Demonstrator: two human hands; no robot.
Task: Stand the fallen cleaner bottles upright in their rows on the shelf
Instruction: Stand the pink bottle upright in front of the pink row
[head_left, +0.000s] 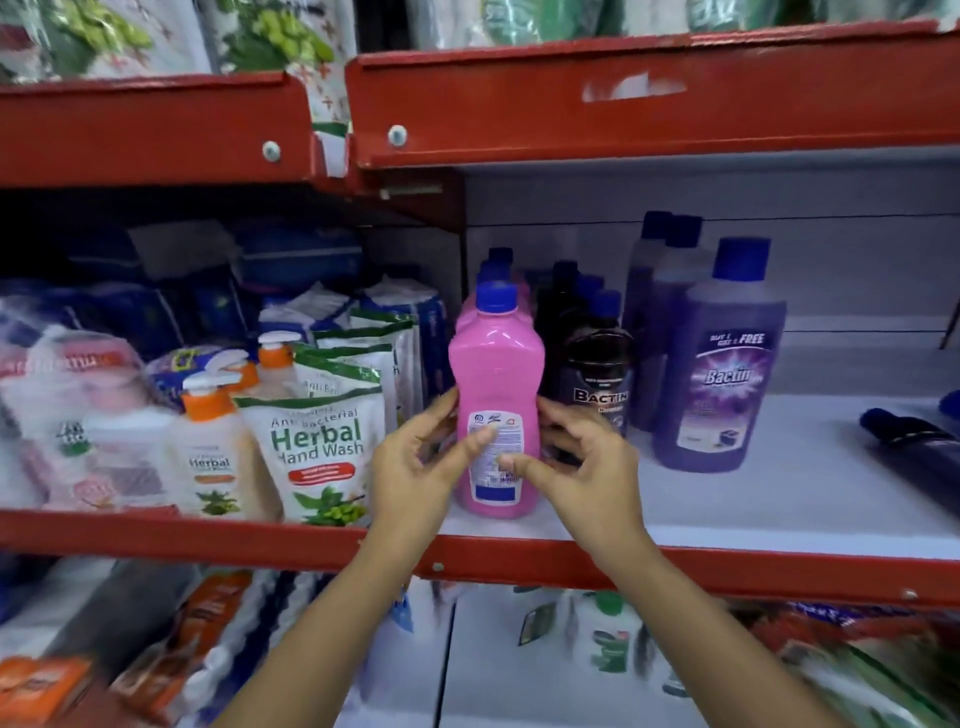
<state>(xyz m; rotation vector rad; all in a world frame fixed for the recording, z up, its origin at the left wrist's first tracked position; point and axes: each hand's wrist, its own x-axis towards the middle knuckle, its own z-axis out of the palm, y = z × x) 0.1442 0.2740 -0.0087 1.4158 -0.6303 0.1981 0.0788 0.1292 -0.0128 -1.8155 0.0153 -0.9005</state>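
Observation:
A pink cleaner bottle with a blue cap stands upright at the front of its row on the white shelf. My left hand touches its lower left side, thumb on the label. My right hand holds its lower right side, thumb on the label too. More pink bottles stand behind it. To the right stand a row of black Bactin bottles and a row of purple Bactin bottles, all upright. At the far right a dark bottle lies on its side on the shelf.
Herbal hand wash pouches and pump bottles fill the shelf section left of the pink row. A red shelf lip runs along the front. Another red shelf hangs overhead. Bare white shelf shows between the purple bottles and the fallen one.

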